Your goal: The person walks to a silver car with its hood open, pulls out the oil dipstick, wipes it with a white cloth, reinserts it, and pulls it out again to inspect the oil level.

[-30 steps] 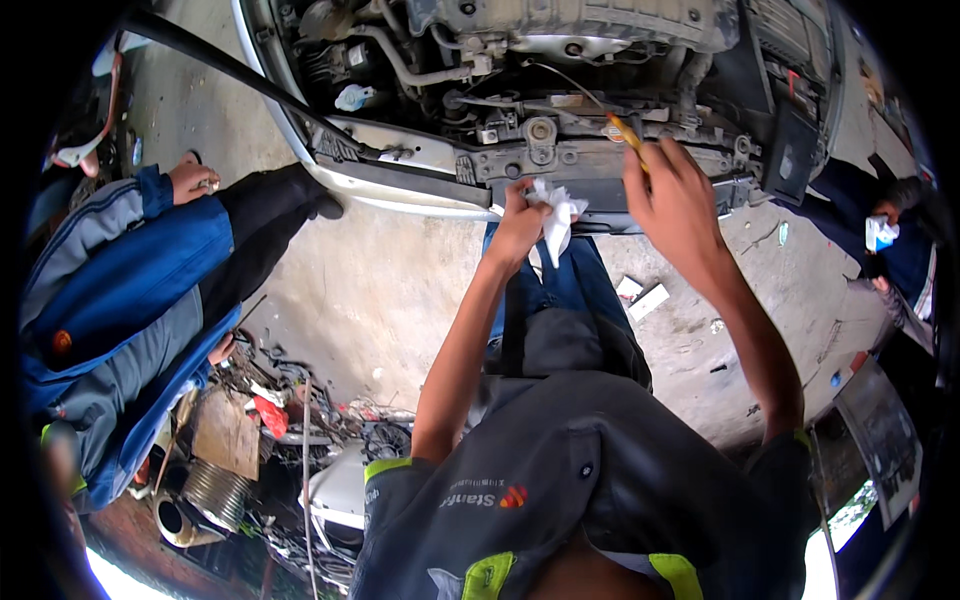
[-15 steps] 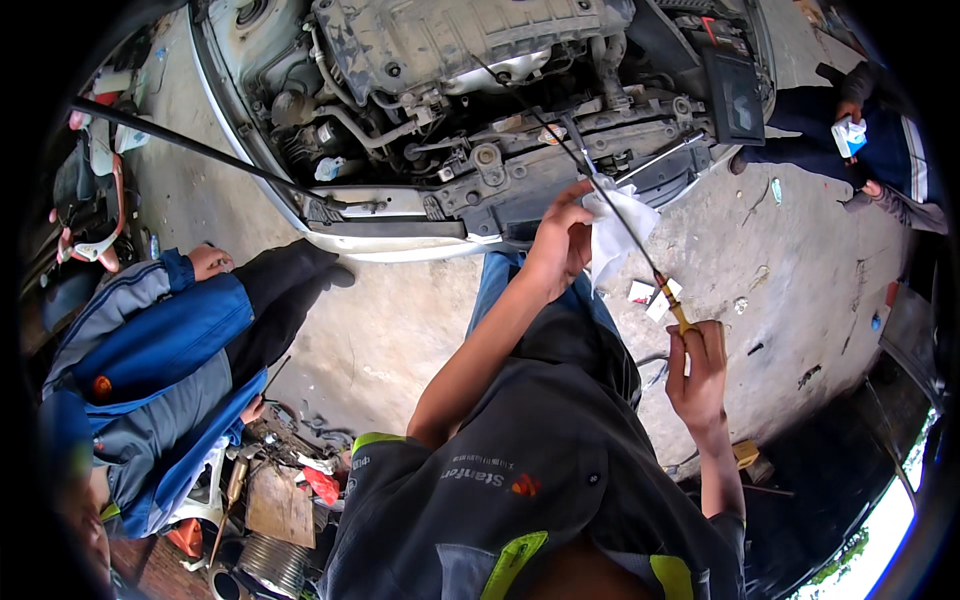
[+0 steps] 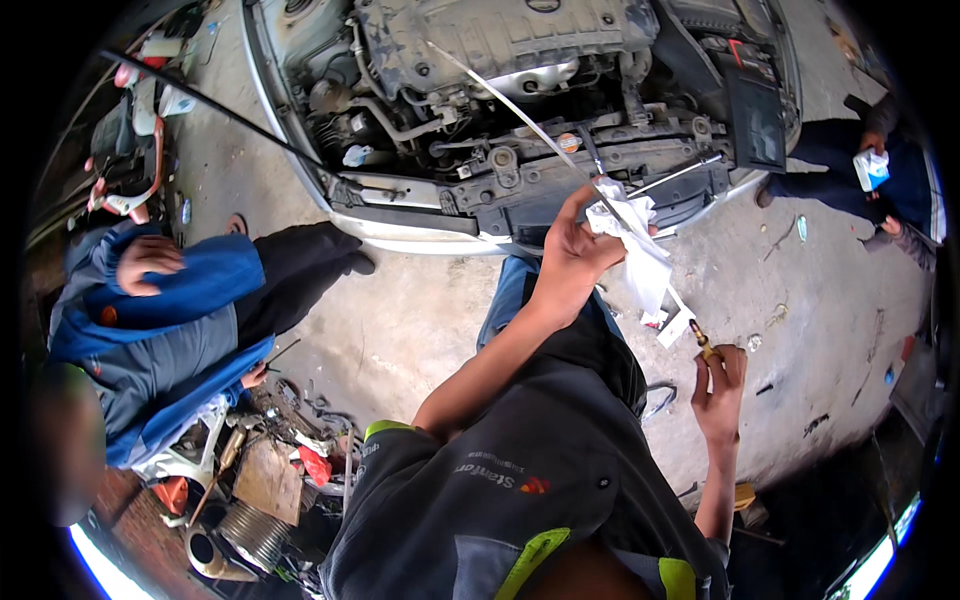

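My right hand (image 3: 720,392) pinches the yellow handle of a long, thin dipstick (image 3: 700,335). The metal rod slants up and left, its far end above the engine (image 3: 500,30). My left hand (image 3: 572,262) closes round a crumpled white paper wipe (image 3: 645,262) against the middle of the rod. Part of the rod is hidden by the wipe and fingers. Just beyond the left hand, a chrome ratchet-like tool (image 3: 682,172) lies across the car's front panel (image 3: 470,195).
The bonnet is up on a dark prop rod (image 3: 210,105). At left stands a person in a blue jacket (image 3: 215,265); another at right holds a white-and-blue packet (image 3: 871,170). Scrap parts and a board (image 3: 268,480) lie lower left. Small litter dots the concrete floor (image 3: 400,330).
The wipe has come round the rod, held by my left hand. My right hand and the dipstick handle have shifted down and right. The person at left has lifted a hand.
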A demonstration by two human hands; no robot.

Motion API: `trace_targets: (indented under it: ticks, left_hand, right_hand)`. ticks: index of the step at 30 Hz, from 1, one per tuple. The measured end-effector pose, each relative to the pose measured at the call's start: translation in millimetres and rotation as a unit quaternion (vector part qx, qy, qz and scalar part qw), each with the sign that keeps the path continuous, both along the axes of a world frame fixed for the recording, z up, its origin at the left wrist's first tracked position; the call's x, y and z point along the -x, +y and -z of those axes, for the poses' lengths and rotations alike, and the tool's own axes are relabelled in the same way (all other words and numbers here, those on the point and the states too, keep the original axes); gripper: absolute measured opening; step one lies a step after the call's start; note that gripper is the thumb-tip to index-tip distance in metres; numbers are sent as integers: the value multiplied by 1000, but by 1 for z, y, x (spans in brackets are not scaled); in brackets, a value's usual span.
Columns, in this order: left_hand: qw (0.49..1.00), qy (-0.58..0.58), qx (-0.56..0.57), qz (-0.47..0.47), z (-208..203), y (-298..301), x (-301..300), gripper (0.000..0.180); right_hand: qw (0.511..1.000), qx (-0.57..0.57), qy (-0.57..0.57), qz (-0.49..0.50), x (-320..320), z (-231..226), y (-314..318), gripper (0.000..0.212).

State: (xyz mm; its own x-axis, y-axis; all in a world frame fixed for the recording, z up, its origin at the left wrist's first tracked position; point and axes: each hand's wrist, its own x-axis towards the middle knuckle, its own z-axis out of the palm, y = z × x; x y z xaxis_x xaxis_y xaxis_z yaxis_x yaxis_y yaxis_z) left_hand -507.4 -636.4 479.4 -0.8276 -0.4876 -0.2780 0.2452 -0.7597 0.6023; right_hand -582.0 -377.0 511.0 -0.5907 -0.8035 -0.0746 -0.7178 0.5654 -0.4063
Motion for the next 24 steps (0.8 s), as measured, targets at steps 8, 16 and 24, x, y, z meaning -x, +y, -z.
trace_targets:
  ticks: [8, 16, 24]
  left_hand:
    - [997, 17, -7, -71, -34, 22, 7, 40]
    - [991, 93, 2, -92, -68, 35, 2, 50]
    - [991, 112, 2, -73, -82, 44, -5, 53]
  right_hand:
    - [1000, -4, 17, -15, 26, -2, 15, 4]
    - [999, 1, 45, -25, 54, -3, 26, 6]
    - [999, 17, 26, -36, 65, -8, 21, 8]
